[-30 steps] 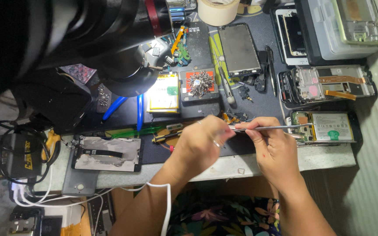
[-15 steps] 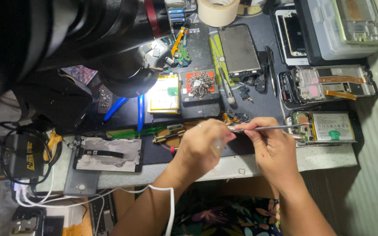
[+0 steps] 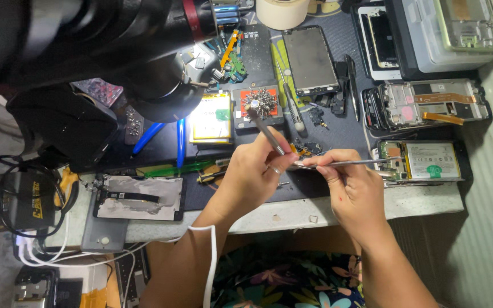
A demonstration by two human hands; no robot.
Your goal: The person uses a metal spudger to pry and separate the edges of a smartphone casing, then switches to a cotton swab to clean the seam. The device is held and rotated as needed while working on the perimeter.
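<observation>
We see the left hand (image 3: pixel 255 171) now clamped on a screwdriver (image 3: pixel 265 129), its handle raised toward the far screw pad (image 3: pixel 259 104), where earlier none showed. The right hand (image 3: pixel 349 182) still pinches tweezers (image 3: pixel 352 163) reaching the opened phone (image 3: pixel 423 161) at right.

I see the tabletop (image 3: pixel 338 208) evenly lit from overhead, colours clear in the middle. The brightest patch is a yellowish part (image 3: pixel 210 117) glowing under the microscope head (image 3: pixel 161 85), nearly washed out. That big dark body fills my upper left, soft and out of focus, and throws the left side into deep shadow. The tweezers (image 3: pixel 349 163) catch a thin glint. My left hand (image 3: pixel 255 177) and right hand (image 3: pixel 352 191) look sharp, with soft shadows beneath. The lower corners are dim and murky.
</observation>
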